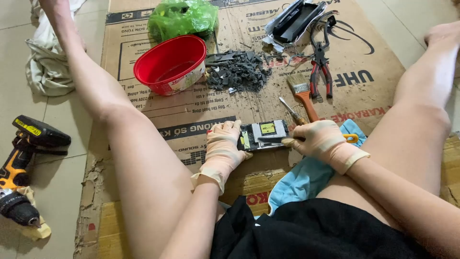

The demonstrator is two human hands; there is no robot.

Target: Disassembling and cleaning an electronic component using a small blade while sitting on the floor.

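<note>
Cardboard sheet (201, 103), flattened and printed, covers the floor between the person's outstretched legs and carries everything else. On it, near its lower middle, lies the circuit module (262, 135) — a flat, dark, rectangular part with a yellowish square patch on top; its long axis runs left to right across the view, one short end toward each hand. The left hand (222, 148), gloved, is clenched on the module's left end, and the fingers cover that edge. The right hand (320, 140), also gloved, is closed around a slim tool (351, 138) with a yellow handle end; its working tip at the module's right end is too small to make out.

A blue cloth (302, 180) lies under the right wrist, partly hidden by the arm and by black fabric at the bottom edge. Farther up the sheet, in falling size: a red plastic bowl (170, 64), a crumpled green bag (182, 18), a black casing (294, 20) (cut off at the top), a heap of dark broken fragments (238, 72), red-handled pliers (320, 72), a paintbrush (303, 93) and a screwdriver (291, 111) just beside it. Off the sheet, left, rest a yellow-and-black cordless drill (24, 163) and a pale rag (45, 62).
</note>
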